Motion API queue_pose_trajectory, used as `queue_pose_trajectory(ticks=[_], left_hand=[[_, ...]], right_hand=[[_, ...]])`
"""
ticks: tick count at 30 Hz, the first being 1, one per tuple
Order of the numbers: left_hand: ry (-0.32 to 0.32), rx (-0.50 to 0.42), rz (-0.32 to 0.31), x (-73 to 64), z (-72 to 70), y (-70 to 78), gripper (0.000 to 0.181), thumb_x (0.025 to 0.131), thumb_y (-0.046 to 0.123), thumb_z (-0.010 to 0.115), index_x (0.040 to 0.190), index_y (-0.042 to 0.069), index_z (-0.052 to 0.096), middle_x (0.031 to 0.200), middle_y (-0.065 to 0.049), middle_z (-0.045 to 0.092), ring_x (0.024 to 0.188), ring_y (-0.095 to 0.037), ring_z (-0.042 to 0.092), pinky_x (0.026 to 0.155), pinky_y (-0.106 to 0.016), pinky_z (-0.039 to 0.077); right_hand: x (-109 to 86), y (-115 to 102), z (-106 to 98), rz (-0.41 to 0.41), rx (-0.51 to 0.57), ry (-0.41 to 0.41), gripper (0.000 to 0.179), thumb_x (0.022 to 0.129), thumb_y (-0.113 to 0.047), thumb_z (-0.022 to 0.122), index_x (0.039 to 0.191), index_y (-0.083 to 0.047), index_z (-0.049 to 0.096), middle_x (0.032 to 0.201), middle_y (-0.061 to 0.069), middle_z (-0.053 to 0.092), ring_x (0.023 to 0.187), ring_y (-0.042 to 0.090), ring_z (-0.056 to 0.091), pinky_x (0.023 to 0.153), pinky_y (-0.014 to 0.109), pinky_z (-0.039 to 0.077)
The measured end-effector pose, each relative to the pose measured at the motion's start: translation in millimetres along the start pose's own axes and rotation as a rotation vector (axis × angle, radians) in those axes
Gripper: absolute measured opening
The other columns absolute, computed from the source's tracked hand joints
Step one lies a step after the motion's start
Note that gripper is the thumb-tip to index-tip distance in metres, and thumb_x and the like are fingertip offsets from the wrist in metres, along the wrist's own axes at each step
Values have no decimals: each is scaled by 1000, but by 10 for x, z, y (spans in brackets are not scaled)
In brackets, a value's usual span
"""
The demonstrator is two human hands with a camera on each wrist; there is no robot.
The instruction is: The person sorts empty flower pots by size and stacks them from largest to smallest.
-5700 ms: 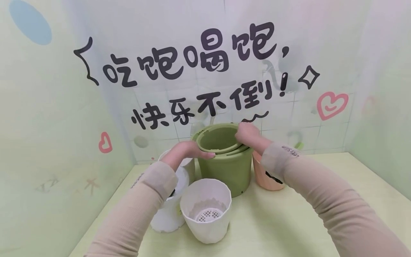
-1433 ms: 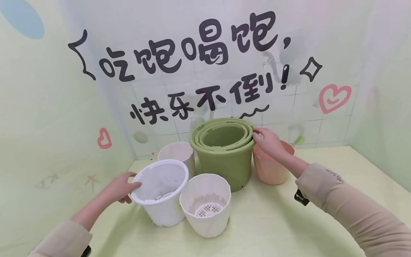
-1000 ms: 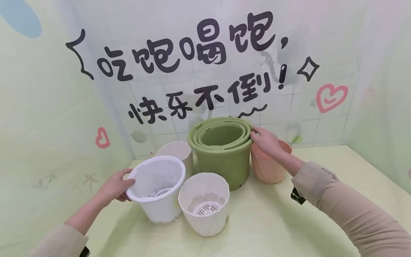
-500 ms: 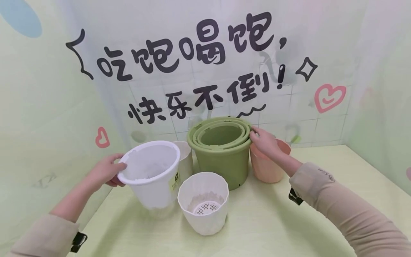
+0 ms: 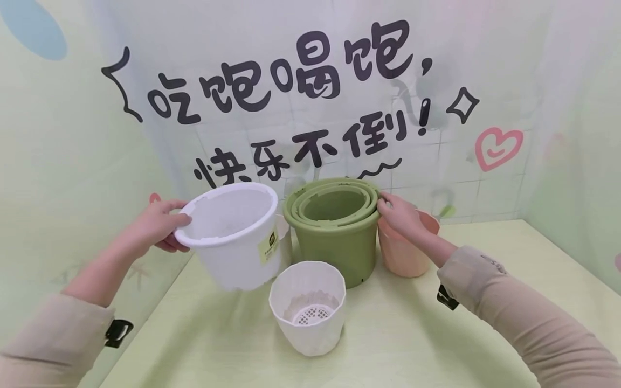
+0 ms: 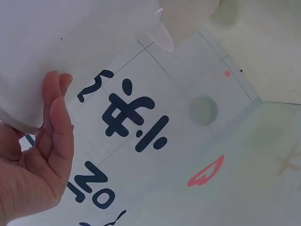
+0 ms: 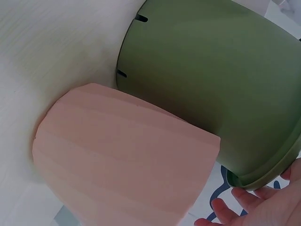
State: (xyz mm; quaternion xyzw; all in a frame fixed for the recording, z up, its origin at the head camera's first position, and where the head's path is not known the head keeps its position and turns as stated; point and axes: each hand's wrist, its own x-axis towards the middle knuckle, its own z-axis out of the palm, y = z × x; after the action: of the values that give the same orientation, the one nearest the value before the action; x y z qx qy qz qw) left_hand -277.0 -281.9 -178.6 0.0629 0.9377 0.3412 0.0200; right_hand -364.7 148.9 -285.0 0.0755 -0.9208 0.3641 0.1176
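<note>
My left hand (image 5: 157,226) grips the rim of a round white flowerpot (image 5: 233,264) with a yellow label, thumb over the edge and fingers beneath. That pot hangs tilted above the table at the left; the left wrist view shows the fingers (image 6: 60,129) against its outer wall. A large green flowerpot (image 5: 335,253) stands upright at the back, smaller green pots (image 5: 335,202) nested inside it. At its right edge, my right hand (image 5: 399,215) holds the rim, with fingers under the lip in the right wrist view.
A faceted white flowerpot (image 5: 310,334) with a mesh bottom stands in front of the green one. Behind the lifted pot, another pale pot (image 5: 286,242) is mostly hidden. A pink flowerpot (image 5: 405,256) stands below my right wrist. Printed curtains enclose the table (image 5: 388,345).
Both hands were on the nested green pots at first. My left hand then took the round white pot's rim and raised it off the table. My right hand has stayed at the green rim.
</note>
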Motion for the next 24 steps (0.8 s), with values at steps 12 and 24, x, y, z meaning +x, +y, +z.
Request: queue_pose_trajectory(ticks=[12,24], left_hand=[[16,-62,5,149,-204,622,54,95,14,37,139,-12,19,67,3,63,60,-13,66,58,-27,54],[185,-189,52,507,105,1057,49,93,10,34,138,-7,28,61,2,61,52,-11,63,52,-25,52]], right_hand=[[6,-23,0,-4,-14,21,51,94,-32,32,142,-12,34,141,15,39,122,34,44,99,51,35],[17,-21,11,-2,-54,49,51,93,-32,31,141,-13,37,139,15,41,113,33,50,91,48,40]])
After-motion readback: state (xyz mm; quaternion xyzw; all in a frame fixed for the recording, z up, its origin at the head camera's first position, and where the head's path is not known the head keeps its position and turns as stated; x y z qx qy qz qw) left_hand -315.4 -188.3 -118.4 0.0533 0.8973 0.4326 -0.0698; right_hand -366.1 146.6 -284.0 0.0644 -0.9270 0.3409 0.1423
